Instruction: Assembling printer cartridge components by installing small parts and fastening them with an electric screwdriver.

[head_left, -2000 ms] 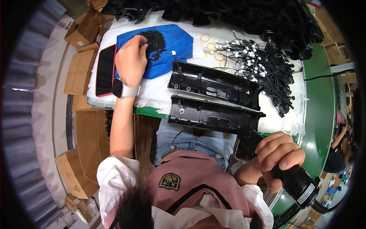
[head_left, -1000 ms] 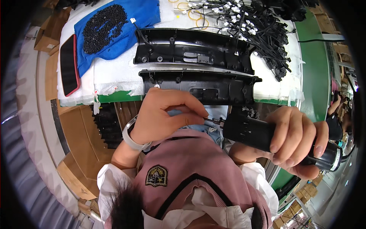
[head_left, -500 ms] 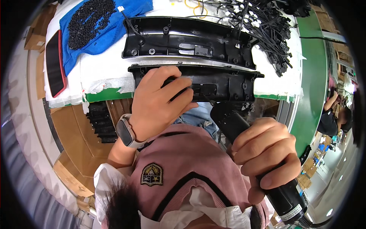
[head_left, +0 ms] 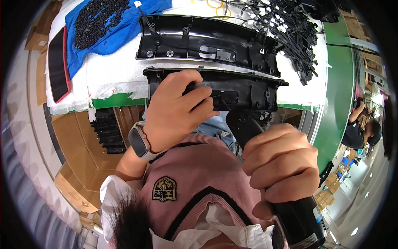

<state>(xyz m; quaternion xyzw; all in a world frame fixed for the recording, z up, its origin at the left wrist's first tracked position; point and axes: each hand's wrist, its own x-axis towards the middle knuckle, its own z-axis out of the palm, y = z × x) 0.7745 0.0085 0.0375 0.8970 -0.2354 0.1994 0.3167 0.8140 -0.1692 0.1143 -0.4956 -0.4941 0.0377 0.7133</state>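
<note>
My right hand (head_left: 286,162) is wrapped round a black electric screwdriver (head_left: 296,222). The tool slants up and left, and its thin bit reaches over the front edge of the nearer black plastic shell (head_left: 261,93). My left hand (head_left: 178,101) is closed over the left half of that shell, its fingers bent into the hollow. Whether a small part sits under those fingertips is hidden. Just behind lies a second, similar curved shell (head_left: 178,43), hollow side up, with a cable and a small plate inside it.
A blue cloth (head_left: 89,56) with a heap of small black screws (head_left: 97,20) lies at the far left, beside a red-edged phone (head_left: 58,68). Black cables with white connectors (head_left: 298,50) are piled at the far right. An open cardboard box (head_left: 76,145) stands below the table's left edge.
My right hand and the screwdriver have shifted a little left, and the bit has stayed near the nearer shell. The left hand keeps its grip. The whole view has shifted slightly.
</note>
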